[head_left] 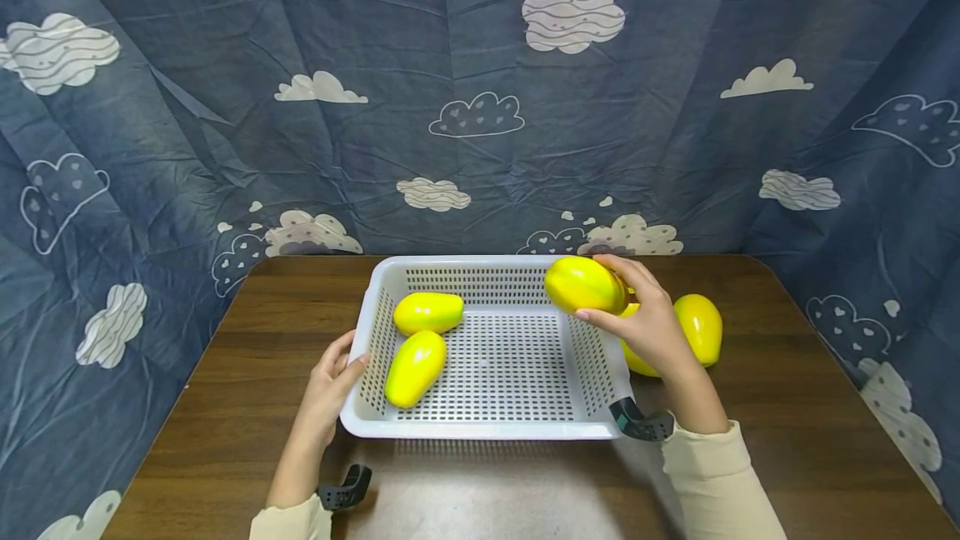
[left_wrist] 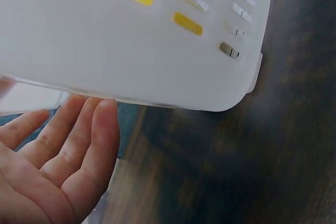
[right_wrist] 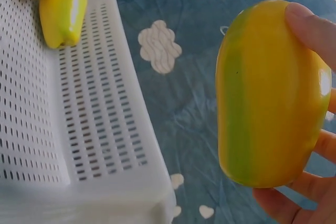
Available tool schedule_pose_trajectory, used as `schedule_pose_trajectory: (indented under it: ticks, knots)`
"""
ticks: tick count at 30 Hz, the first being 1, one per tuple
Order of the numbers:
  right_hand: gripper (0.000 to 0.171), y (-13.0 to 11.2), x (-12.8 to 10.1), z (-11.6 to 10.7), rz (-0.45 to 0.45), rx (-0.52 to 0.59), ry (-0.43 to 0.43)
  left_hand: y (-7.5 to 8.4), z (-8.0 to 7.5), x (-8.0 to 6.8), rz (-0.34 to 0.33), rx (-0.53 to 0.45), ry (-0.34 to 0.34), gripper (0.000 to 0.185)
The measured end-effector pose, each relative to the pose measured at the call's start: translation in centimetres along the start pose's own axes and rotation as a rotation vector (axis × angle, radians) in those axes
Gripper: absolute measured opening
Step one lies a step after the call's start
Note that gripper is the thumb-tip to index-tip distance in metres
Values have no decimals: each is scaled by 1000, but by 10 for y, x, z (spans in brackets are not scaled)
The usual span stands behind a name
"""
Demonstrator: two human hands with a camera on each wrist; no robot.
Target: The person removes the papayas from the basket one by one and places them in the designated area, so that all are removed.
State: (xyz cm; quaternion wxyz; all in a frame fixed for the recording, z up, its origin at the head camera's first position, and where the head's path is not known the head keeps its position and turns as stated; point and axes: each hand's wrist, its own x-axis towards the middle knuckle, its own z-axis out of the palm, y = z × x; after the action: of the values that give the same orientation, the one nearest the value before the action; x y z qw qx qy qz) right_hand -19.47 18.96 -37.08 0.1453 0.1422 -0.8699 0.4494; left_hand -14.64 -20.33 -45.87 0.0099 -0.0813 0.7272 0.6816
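Grips one yellow fruit [head_left: 583, 284] with the right hand [head_left: 651, 319], well apart from the other hand, setting the thumb on the near side and the fingers on the far side. Holds that fruit up near the right end of a white basket [head_left: 510, 365], apart from the rim in the right wrist view; cannot tell exactly how high. Pinches the basket's left wall with the left hand [head_left: 330, 382], laying the thumb over the rim and the fingers along the outside. Within the basket, see a far fruit [head_left: 429, 312] and a near fruit [head_left: 416, 372], both yellow, lying close together at the left end. Beyond the right wall, see a loose fruit [head_left: 699, 329] on the brown table [head_left: 232, 357], and more yellow partly hidden behind the right hand; cannot tell how many in all. Wears cream sleeves [head_left: 720, 482] and black straps [head_left: 345, 487]. Behind, see a blue curtain [head_left: 480, 40] with printed clouds.
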Motion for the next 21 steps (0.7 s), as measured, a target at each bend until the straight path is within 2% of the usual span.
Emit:
schedule_pose_trajectory:
  ticks: [10,21]
  knots:
    - [69,17,-18,-14,69,-59,57,0,1,0,12,-8,-1,45]
    - [66,35,-38,-23,155,-61,107,1,1,-1,7,-5,-4,46]
